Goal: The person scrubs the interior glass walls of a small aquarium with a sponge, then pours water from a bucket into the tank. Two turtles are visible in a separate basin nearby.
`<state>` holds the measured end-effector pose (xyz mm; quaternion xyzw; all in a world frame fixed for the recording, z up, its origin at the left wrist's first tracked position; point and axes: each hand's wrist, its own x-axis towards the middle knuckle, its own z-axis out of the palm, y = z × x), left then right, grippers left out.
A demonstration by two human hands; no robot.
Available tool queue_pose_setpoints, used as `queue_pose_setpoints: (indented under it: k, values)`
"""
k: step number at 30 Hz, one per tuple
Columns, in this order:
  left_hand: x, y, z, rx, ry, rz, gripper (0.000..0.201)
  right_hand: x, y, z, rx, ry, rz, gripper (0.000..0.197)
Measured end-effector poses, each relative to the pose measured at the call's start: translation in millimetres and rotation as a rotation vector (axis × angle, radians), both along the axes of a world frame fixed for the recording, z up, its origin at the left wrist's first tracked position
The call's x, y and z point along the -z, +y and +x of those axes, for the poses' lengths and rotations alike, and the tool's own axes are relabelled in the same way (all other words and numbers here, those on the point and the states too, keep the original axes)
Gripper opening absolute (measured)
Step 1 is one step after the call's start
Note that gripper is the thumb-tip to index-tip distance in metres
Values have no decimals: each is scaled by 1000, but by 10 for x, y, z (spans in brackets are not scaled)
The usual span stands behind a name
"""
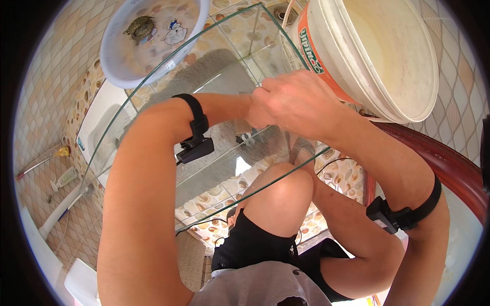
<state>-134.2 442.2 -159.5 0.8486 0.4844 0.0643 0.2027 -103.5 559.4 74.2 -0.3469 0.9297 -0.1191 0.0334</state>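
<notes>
Both my hands meet above an open-topped glass tank (265,183) with green-tinted edges. My right hand (301,99) is closed, its knuckles up, pressed against the left. Partly hidden behind it, my left hand (259,113) also looks closed. Whatever the two hold, if anything, is covered by the fingers. Down in the tank lies a grey layer (204,178) over part of the bottom. Near the hands, a small black-and-white item (247,137) shows through the glass.
A white bucket (393,51) with an orange label stands tilted at the far right. The pale basin (109,56) at far left holds a brownish-green, turtle-like animal (140,29). A white fixture (94,115) sits left of the tank; a dark red curved piece (454,168) lies right.
</notes>
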Motion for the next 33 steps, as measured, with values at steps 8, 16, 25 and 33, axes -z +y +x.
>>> queue_pose_setpoints:
  k: [8,16,25,33]
  values:
    - [28,-152,-42,-38,-55,57,22,4,-3,-1,4,-16,-22,16]
    - [49,-180,5,-11,-63,92,22,15,-22,-9,18,-9,-27,19]
    - [51,-216,37,-12,-62,100,22,-24,-20,-22,3,-31,-4,21]
    - [62,-235,59,-37,-62,100,22,-35,-21,-20,1,-37,-16,8]
